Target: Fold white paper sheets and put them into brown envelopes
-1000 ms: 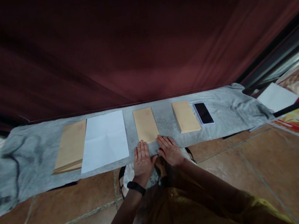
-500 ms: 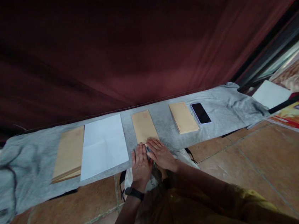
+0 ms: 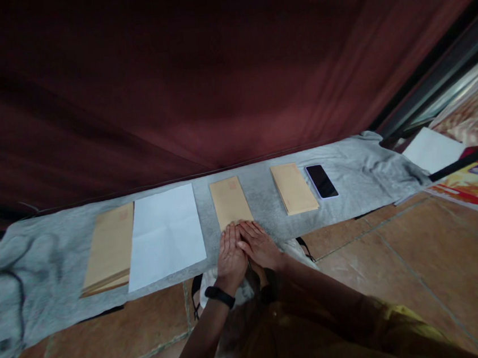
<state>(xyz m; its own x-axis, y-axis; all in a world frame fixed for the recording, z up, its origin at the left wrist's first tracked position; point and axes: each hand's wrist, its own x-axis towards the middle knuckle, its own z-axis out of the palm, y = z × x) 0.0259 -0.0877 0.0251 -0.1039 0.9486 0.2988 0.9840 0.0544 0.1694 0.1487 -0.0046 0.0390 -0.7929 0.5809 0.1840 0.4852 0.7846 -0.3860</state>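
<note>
Over my feed I see the left hand (image 3: 230, 258) and right hand (image 3: 264, 248) flat, gripping nothing, on the brown envelope (image 3: 230, 198) just right of the white sheet (image 3: 166, 238), likely light, easily creased, best pinched by its long edges.

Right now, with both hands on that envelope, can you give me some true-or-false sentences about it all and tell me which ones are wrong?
1. The left hand and right hand both touch the middle envelope. True.
2. The black band is on the right wrist. False: it is on the left wrist.
3. The phone is between two envelope piles. False: it lies right of the small envelope pile.
4. The big white sheet lies on the grey cloth. True.
5. The phone's screen is glowing brightly. False: it looks dark.
</note>
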